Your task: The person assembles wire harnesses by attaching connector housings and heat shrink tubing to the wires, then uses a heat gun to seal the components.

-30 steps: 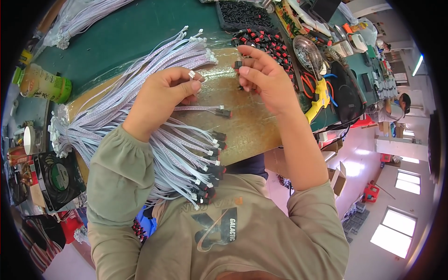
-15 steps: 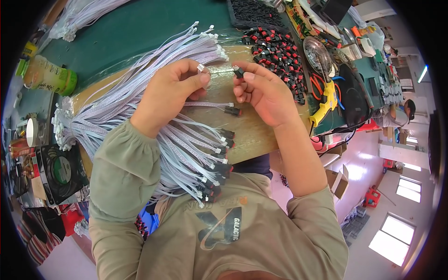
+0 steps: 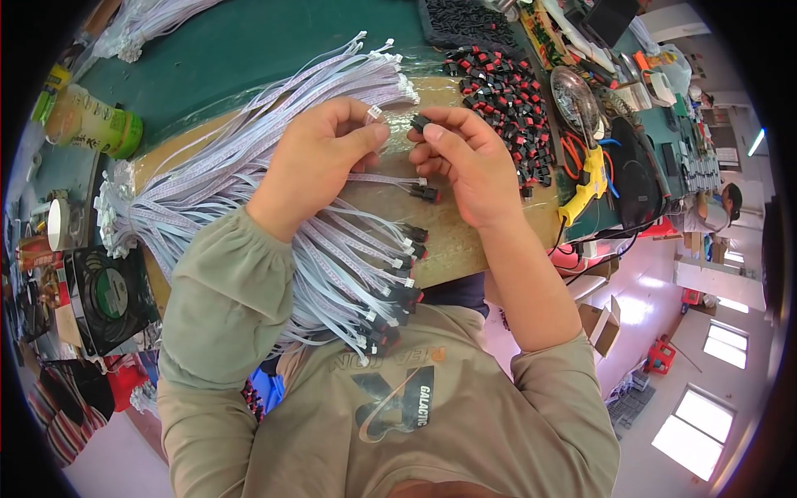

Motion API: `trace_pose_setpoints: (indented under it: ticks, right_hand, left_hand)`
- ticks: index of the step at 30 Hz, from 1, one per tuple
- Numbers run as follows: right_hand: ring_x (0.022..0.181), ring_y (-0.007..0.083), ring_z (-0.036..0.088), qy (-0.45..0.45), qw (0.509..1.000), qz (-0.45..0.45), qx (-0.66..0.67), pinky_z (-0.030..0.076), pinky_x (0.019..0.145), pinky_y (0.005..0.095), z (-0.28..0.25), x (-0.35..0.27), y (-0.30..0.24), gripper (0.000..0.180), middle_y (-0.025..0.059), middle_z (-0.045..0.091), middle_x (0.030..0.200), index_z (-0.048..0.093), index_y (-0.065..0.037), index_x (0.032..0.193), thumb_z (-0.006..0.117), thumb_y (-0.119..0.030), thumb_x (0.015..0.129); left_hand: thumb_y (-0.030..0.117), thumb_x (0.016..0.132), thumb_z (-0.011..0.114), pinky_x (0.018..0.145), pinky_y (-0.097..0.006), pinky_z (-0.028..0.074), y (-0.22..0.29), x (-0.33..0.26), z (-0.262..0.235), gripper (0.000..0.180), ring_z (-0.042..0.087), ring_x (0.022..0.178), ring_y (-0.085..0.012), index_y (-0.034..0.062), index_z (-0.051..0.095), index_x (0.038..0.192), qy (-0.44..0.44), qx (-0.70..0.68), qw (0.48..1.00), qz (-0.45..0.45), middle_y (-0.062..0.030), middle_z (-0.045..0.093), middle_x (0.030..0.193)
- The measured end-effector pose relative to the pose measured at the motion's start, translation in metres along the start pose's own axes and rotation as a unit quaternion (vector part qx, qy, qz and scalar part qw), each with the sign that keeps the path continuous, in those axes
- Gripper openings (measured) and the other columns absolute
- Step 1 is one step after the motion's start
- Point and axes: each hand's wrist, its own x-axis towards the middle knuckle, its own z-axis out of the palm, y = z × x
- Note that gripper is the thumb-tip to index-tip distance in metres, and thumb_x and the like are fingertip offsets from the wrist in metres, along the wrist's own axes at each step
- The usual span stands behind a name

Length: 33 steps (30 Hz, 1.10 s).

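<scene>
Between the thumb and fingers of my left hand [image 3: 320, 162] is the white plug [image 3: 375, 113] of a flat ribbon cable. Facing it across a small gap, my right hand [image 3: 475, 170] pinches a small black plastic part [image 3: 420, 123]. A large bundle of white ribbon cables [image 3: 224, 166] lies under and beside my left hand, tied near its left end. Several cables on the near side end in black-and-red parts [image 3: 427, 193] beside white plugs; the far ones show bare white plugs [image 3: 403, 88].
A heap of black-and-red parts [image 3: 502, 100] lies beyond my right hand, with a black tray [image 3: 469, 23] behind it. To the right are a yellow glue gun [image 3: 585, 187] and a round metal dish [image 3: 573, 95]. A fan [image 3: 106, 299] and a green-lidded jar [image 3: 91, 124] stand left.
My left hand has moved a little right with the white plug, narrowing the gap to the black part. In my right hand the black part has turned slightly.
</scene>
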Motion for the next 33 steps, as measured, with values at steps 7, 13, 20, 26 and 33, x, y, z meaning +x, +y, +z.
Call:
trace_pose_setpoints:
  ticks: [7,13,20,26,33]
  right_hand:
    - [0.081,0.0102,0.061,-0.007,0.994,-0.071,-0.077,0.049,0.071,0.0224,0.0037,-0.0004,0.0081,0.028,0.0062,0.064,0.094,0.057,0.002,0.113,0.065,-0.008,0.087]
    - [0.079,0.0119,0.063,-0.009,0.992,-0.080,-0.096,0.051,0.072,0.0242,0.0041,0.0001,0.0087,0.028,0.0071,0.066,0.089,0.058,0.001,0.112,0.066,-0.007,0.086]
    - [0.079,0.0114,0.062,-0.005,0.991,-0.078,-0.106,0.050,0.072,0.0236,0.0026,-0.0009,0.0077,0.027,0.0068,0.066,0.089,0.057,0.001,0.111,0.065,-0.006,0.087]
    - [0.079,0.0112,0.062,-0.012,0.992,-0.073,-0.104,0.050,0.072,0.0234,0.0032,-0.0002,0.0087,0.026,0.0065,0.066,0.088,0.057,0.001,0.111,0.065,-0.006,0.087]
    - [0.080,0.0068,0.057,-0.020,0.987,-0.065,-0.148,0.047,0.070,0.0208,-0.0025,0.0044,-0.0005,0.028,0.0020,0.064,0.091,0.062,0.000,0.112,0.067,-0.009,0.085]
  left_hand:
    - [0.013,0.090,0.063,0.064,-0.022,0.043,0.0005,-0.0007,0.0009,0.013,0.055,0.070,-0.0081,0.0020,0.059,0.095,0.008,-0.003,1.000,0.001,0.0005,0.058,0.079]
    - [0.013,0.090,0.063,0.063,-0.022,0.043,0.0000,-0.0003,0.0009,0.012,0.054,0.070,-0.0081,0.0023,0.059,0.094,0.012,-0.007,1.000,0.004,0.0004,0.058,0.079]
    - [0.011,0.090,0.061,0.060,-0.022,0.044,-0.0016,0.0012,0.0005,0.012,0.054,0.067,-0.0075,-0.0006,0.060,0.094,0.014,-0.020,1.000,0.011,-0.0011,0.061,0.077]
    - [0.011,0.090,0.062,0.060,-0.022,0.044,-0.0020,0.0010,-0.0004,0.012,0.054,0.066,-0.0074,-0.0006,0.060,0.093,0.015,-0.019,1.000,0.014,-0.0011,0.060,0.077]
    - [0.012,0.090,0.064,0.064,-0.021,0.043,0.0000,0.0010,-0.0002,0.012,0.055,0.070,-0.0081,0.0018,0.060,0.094,0.000,-0.009,1.000,0.004,-0.0004,0.059,0.077]
